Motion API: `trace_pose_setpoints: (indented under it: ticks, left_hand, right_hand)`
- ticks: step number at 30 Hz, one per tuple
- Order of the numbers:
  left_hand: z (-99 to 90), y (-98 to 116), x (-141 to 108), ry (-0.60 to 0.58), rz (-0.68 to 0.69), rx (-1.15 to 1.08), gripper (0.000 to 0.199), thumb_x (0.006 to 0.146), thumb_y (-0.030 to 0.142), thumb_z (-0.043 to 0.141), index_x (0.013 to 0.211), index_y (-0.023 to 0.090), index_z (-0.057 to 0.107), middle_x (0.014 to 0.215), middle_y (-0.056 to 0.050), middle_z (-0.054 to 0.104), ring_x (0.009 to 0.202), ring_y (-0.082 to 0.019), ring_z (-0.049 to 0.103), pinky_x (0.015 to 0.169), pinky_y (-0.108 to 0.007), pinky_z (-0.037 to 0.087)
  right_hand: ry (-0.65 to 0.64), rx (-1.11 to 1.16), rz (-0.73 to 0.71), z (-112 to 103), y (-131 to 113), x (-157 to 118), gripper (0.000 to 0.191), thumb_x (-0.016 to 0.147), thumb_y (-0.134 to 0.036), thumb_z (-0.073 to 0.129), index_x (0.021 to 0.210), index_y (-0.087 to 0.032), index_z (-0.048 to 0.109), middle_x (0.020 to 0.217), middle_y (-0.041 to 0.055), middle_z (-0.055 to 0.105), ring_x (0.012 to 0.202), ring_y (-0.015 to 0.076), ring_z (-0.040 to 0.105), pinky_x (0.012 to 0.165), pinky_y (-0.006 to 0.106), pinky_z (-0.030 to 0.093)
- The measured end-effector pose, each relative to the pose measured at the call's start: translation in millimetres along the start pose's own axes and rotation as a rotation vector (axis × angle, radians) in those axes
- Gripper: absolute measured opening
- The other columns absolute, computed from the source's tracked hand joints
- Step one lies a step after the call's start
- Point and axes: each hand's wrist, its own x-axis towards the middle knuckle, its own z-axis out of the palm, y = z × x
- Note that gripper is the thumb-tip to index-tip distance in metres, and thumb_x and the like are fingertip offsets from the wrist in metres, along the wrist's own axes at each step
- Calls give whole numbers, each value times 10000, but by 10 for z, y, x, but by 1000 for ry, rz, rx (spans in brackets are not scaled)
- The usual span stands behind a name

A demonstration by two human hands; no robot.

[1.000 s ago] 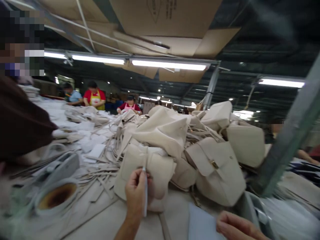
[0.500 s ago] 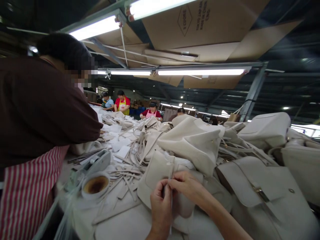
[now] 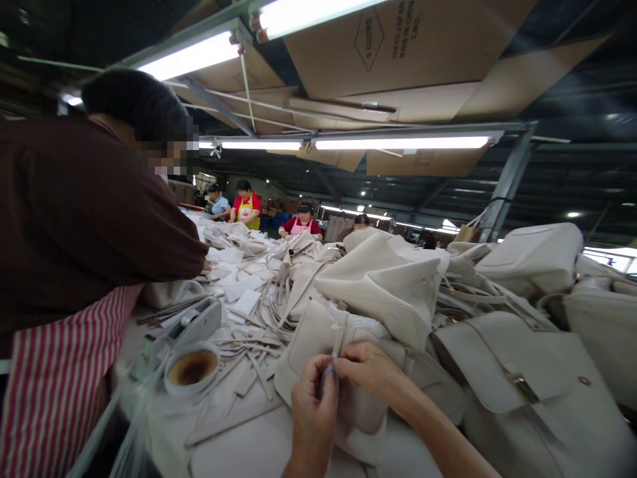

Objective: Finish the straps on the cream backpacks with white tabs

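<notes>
Head view, pale strip [image 3: 338, 341] between left hand [image 3: 313, 401] and right hand [image 3: 371, 368], both pinching it

Right hand [image 3: 368, 372], earlier apart at near right, now meets left hand [image 3: 312, 398]; more of co-worker [image 3: 94, 206] visible, left.

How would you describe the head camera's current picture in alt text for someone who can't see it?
A person's left hand and right hand meet at a narrow pale strip over a beige bag. More bags are piled behind and to the right; at left, a co-worker in a striped apron leans forward.
</notes>
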Motion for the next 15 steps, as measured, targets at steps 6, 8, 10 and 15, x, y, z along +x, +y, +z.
trace_pose_setpoints:
  ticks: [6, 8, 10, 15]
  left_hand:
    - [-6, 239, 109, 13, -385, -175, 420, 546, 510, 767, 695, 170, 572, 523, 28, 559, 391, -93, 471, 341, -183, 326]
    - [-22, 307, 113, -8, -426, -205, 429, 512, 505, 771, 676, 175, 551, 520, 25, 571, 384, -84, 471, 333, -172, 327]
    - [-24, 332, 98, -16, -434, -236, 450, 494, 511, 776, 669, 185, 521, 517, 25, 580, 372, -76, 467, 329, -164, 328]
    - [29, 231, 52, 24, -408, -281, 566, 473, 561, 802, 684, 225, 398, 489, 64, 550, 337, -87, 476, 302, -163, 321]
  right_hand:
    - [-85, 59, -73, -45, 32, -21, 199, 710, -233, 493, 523, -187, 546, 474, -46, 480, 494, 106, 418, 496, 242, 293]
    - [-82, 80, -105, -11, 51, -20, 217, 731, -237, 482, 543, -184, 576, 480, -43, 493, 496, 110, 434, 504, 240, 304]
    - [-62, 141, -135, 49, 72, -16, 218, 745, -244, 486, 566, -184, 594, 499, -40, 516, 513, 116, 462, 523, 236, 328]
    - [41, 341, -125, 210, 105, 3, 156, 719, -277, 556, 776, -182, 666, 599, -29, 604, 572, 141, 519, 550, 245, 376]
